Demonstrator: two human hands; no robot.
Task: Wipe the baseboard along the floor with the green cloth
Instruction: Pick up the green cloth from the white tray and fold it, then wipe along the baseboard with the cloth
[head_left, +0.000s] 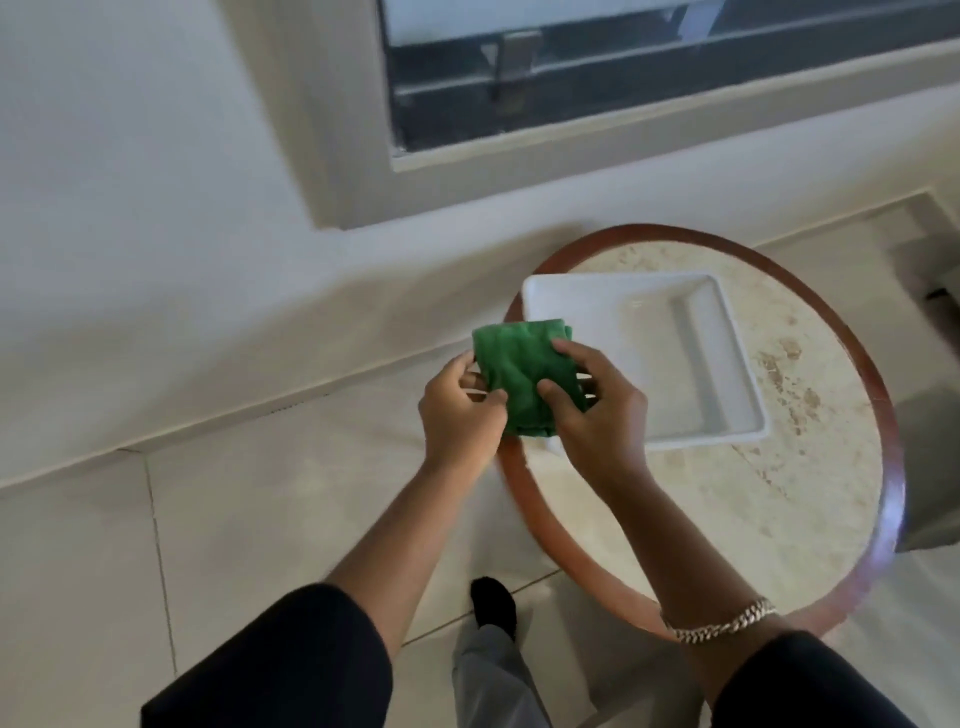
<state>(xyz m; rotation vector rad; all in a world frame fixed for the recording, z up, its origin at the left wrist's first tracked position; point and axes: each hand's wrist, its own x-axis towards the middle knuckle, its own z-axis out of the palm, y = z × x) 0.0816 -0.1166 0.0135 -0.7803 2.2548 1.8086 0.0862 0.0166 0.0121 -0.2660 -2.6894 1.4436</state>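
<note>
A folded green cloth (514, 371) is held up in front of me by both hands, over the left edge of a round table. My left hand (457, 415) grips its left side with thumb on top. My right hand (597, 410) pinches its right side. The pale baseboard (218, 410) runs along the foot of the white wall, from lower left up towards the table, where it passes behind the hands.
A round table (810, 467) with a red-brown rim and mottled cream top carries a white square tray (722, 332). A window (623, 93) sits in the wall above. Pale floor tiles (260, 519) lie to the left. My foot in a dark sock (493, 605) stands below.
</note>
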